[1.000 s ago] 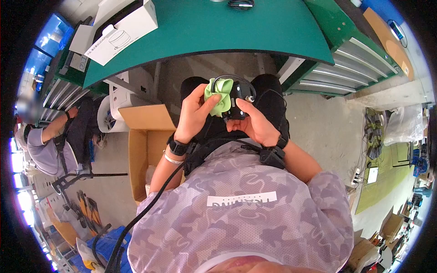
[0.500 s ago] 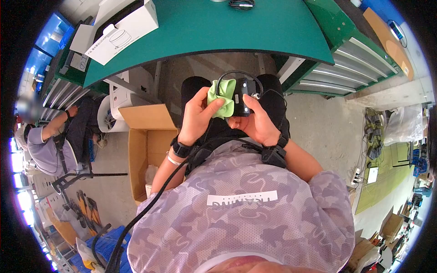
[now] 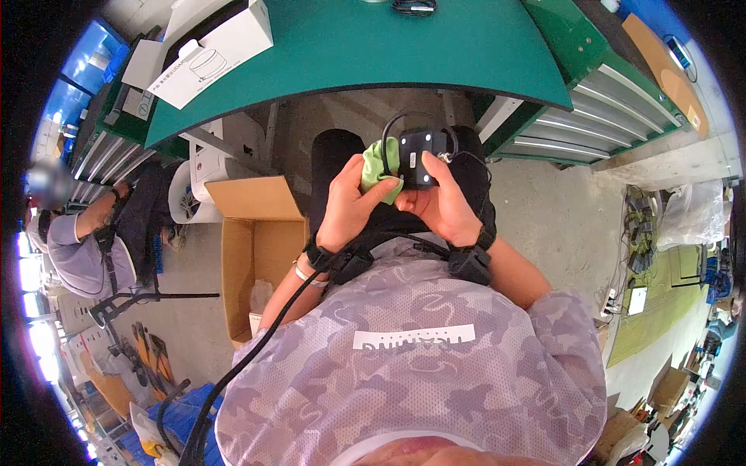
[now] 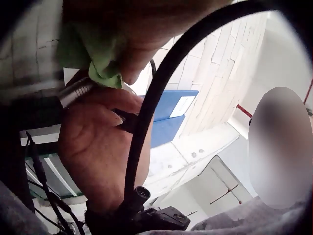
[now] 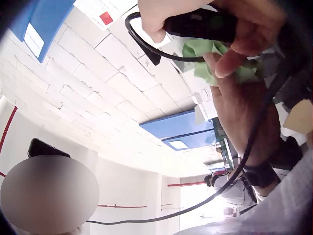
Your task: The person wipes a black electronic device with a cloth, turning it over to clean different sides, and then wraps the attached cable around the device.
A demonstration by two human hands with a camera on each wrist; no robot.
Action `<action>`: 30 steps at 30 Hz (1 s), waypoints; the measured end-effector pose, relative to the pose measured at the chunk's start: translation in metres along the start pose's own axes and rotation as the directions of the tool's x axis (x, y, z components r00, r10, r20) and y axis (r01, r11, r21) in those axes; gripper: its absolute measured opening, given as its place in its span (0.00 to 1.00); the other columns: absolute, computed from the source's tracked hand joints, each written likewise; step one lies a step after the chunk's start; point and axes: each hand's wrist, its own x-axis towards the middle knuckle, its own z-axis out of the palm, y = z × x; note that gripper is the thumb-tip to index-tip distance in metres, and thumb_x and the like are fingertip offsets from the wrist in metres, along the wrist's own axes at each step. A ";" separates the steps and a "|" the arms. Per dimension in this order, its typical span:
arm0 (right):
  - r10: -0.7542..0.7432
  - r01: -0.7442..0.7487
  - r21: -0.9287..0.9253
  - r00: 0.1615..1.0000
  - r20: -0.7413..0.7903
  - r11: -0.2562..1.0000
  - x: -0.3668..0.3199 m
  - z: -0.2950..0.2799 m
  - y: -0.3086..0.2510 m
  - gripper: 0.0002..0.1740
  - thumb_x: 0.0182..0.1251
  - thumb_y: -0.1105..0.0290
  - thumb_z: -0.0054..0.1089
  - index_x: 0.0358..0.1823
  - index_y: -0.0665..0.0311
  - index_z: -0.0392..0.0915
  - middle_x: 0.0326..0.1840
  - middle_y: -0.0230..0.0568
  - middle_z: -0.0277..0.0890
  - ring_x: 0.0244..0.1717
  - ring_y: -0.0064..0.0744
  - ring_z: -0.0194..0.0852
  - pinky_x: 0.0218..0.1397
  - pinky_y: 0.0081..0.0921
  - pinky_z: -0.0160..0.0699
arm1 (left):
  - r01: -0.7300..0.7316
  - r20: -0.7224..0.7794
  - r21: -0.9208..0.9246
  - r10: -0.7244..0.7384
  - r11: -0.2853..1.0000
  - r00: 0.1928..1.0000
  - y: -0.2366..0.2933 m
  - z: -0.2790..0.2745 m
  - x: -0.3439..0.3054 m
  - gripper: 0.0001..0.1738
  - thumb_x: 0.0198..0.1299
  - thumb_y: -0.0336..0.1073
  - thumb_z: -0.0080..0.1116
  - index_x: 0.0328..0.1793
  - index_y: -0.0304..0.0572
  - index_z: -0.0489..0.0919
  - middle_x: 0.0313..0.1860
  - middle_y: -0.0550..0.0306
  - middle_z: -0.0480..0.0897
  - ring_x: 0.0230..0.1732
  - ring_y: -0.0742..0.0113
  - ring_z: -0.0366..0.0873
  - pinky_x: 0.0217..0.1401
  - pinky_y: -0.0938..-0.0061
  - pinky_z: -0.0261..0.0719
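Note:
In the head view, the left hand [image 3: 346, 206] pinches a crumpled green cloth [image 3: 371, 169] against the left side of a small black box-shaped device [image 3: 420, 146]. The right hand [image 3: 451, 205] grips that device from the right, thumb on its face, which has several white dots and a small label. A black cable loops over the device, and a silver connector [image 3: 445, 157] sits at its right edge. The right wrist view shows the device [image 5: 200, 25] in the fingers, with the green cloth [image 5: 203, 73] beside it. Some fingertips are hidden.
A green table [image 3: 373, 58] stands ahead, bearing an opened white box [image 3: 210, 64] and a coiled black cable [image 3: 413, 8]. An open cardboard box [image 3: 238, 264] is on the floor at left. Another person [image 3: 89, 248] sits farther left; a drawer cabinet [image 3: 590, 116] stands at right.
The device has turned so that its dotted face shows fully. Both hands have shifted slightly right, and the cable loop stands higher over the device than it did a second ago.

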 end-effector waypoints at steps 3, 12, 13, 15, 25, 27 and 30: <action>0.022 -0.023 -0.024 0.998 -0.057 0.999 -0.003 0.004 0.001 0.23 0.72 0.48 0.48 0.51 0.60 0.73 0.42 0.37 0.79 0.32 0.32 0.79 0.39 0.26 0.77 | -0.017 -0.022 0.050 0.018 0.999 1.000 0.003 -0.001 0.001 0.15 0.55 0.34 0.67 0.45 0.34 0.80 0.34 0.58 0.74 0.34 0.70 0.73 0.38 0.75 0.71; 0.110 -0.108 -0.188 0.994 0.002 0.976 -0.005 0.005 0.003 0.22 0.72 0.49 0.50 0.52 0.60 0.72 0.44 0.34 0.77 0.33 0.32 0.79 0.37 0.23 0.74 | 0.068 -0.118 -0.141 -0.085 0.988 0.989 -0.001 -0.009 0.000 0.18 0.58 0.34 0.66 0.51 0.33 0.78 0.37 0.61 0.81 0.37 0.77 0.76 0.41 0.79 0.76; 0.095 -0.094 -0.161 0.996 -0.004 0.982 -0.004 0.005 0.004 0.22 0.71 0.50 0.50 0.52 0.60 0.72 0.44 0.34 0.76 0.33 0.32 0.78 0.37 0.23 0.74 | 0.069 -0.089 -0.109 -0.079 0.992 0.993 -0.001 -0.011 -0.001 0.20 0.60 0.35 0.65 0.54 0.32 0.75 0.39 0.61 0.83 0.39 0.80 0.76 0.43 0.80 0.77; 0.082 -0.082 -0.137 0.997 -0.008 0.987 -0.005 0.006 0.005 0.22 0.71 0.50 0.50 0.52 0.61 0.72 0.45 0.34 0.76 0.33 0.32 0.78 0.37 0.24 0.74 | 0.086 -0.093 -0.155 -0.101 0.984 0.991 -0.004 -0.010 -0.002 0.19 0.60 0.35 0.64 0.54 0.32 0.76 0.39 0.61 0.82 0.38 0.79 0.76 0.43 0.80 0.77; 0.007 -0.008 -0.074 1.000 -0.007 0.997 -0.004 0.005 0.005 0.21 0.72 0.50 0.49 0.51 0.60 0.71 0.42 0.35 0.76 0.31 0.31 0.76 0.38 0.27 0.76 | -0.018 -0.028 -0.081 0.016 0.997 0.999 -0.008 -0.001 -0.002 0.14 0.59 0.34 0.64 0.50 0.36 0.79 0.43 0.56 0.80 0.42 0.68 0.79 0.45 0.75 0.75; 0.010 -0.011 -0.085 1.000 -0.006 0.996 -0.004 0.005 0.004 0.21 0.72 0.50 0.48 0.51 0.60 0.71 0.41 0.35 0.76 0.31 0.31 0.76 0.38 0.27 0.76 | -0.027 -0.038 -0.026 0.026 0.999 0.999 -0.007 -0.002 -0.001 0.14 0.58 0.34 0.64 0.49 0.36 0.80 0.42 0.55 0.80 0.41 0.67 0.79 0.44 0.75 0.75; -0.003 0.002 -0.084 1.000 -0.010 0.996 -0.005 0.007 0.004 0.21 0.72 0.49 0.48 0.50 0.60 0.71 0.40 0.35 0.76 0.31 0.30 0.76 0.37 0.25 0.75 | -0.039 0.009 0.056 0.039 0.998 0.999 -0.004 -0.006 0.000 0.15 0.62 0.29 0.60 0.54 0.33 0.75 0.44 0.59 0.83 0.45 0.75 0.78 0.51 0.77 0.76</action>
